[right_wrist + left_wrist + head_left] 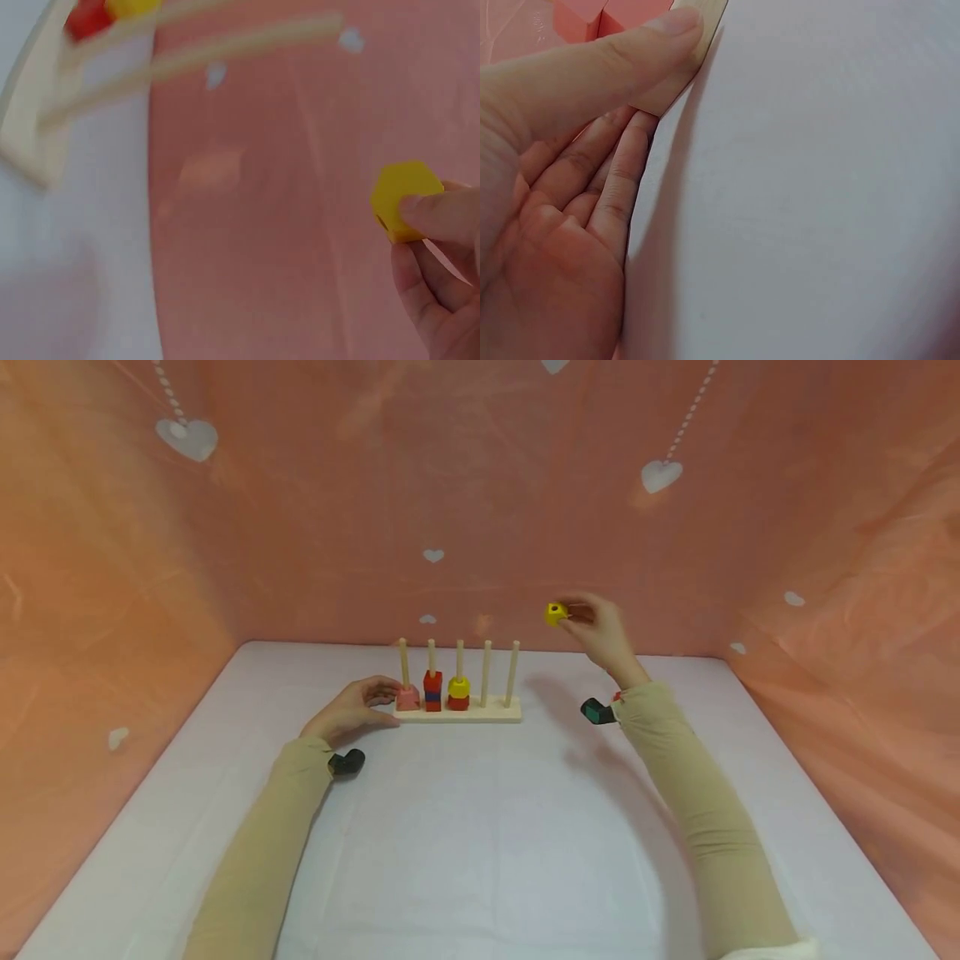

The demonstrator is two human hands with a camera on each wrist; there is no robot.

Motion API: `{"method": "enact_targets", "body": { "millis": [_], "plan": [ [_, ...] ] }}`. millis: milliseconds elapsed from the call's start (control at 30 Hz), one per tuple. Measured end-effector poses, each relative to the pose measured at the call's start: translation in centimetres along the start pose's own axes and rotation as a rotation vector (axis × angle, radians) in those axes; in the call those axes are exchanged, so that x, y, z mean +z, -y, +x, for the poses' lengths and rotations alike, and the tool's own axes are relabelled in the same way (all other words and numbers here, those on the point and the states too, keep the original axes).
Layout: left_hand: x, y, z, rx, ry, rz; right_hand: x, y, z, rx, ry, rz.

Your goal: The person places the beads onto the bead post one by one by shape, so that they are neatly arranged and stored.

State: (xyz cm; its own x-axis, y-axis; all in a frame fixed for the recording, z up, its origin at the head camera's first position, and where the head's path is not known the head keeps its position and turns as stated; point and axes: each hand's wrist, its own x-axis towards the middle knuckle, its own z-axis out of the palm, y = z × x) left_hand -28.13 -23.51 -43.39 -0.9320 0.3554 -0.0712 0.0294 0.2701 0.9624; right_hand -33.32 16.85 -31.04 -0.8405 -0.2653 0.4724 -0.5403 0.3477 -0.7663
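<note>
In the head view, the right hand (603, 631), right of the centre, pinches a yellow block (556, 614) between thumb and fingers, well apart from the rack (498, 713). The rack stands near the middle of the frame, and the left hand (352, 706) grips its left end. From the left, the first peg bears pink blocks (407, 699), the second bears red and blue blocks (432, 681), and the third bears yellow above red (459, 703).

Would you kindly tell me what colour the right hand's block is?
The block is yellow; the right wrist view shows it best.
</note>
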Motion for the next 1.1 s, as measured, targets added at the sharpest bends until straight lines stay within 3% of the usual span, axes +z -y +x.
{"method": "enact_targets", "body": {
  "millis": [200,367,467,533,767,1100],
  "plan": [
    [0.2,0.0,0.0,-0.031,-0.007,-0.006,2.7,3.3,0.1,-0.081,0.037,0.177],
    [0.3,0.0,0.0,-0.027,-0.008,-0.005,4.9,6.7,-0.7,-0.123,0.085,0.182],
    [0.3,0.1,0.0,-0.027,-0.009,-0.009,6.3,7.3,-0.9,-0.127,0.130,0.179],
    [0.2,0.1,0.0,-0.027,-0.007,-0.008,7.2,7.5,-1.0,-0.129,0.151,0.173],
    [0.2,-0.1,0.0,-0.029,-0.006,-0.017,10.1,5.1,-0.3,-0.122,0.145,0.140],
    [0.1,-0.5,-0.2,-0.043,0.009,-0.020,11.4,4.2,-0.3,-0.030,0.186,0.069]
  ]
}}
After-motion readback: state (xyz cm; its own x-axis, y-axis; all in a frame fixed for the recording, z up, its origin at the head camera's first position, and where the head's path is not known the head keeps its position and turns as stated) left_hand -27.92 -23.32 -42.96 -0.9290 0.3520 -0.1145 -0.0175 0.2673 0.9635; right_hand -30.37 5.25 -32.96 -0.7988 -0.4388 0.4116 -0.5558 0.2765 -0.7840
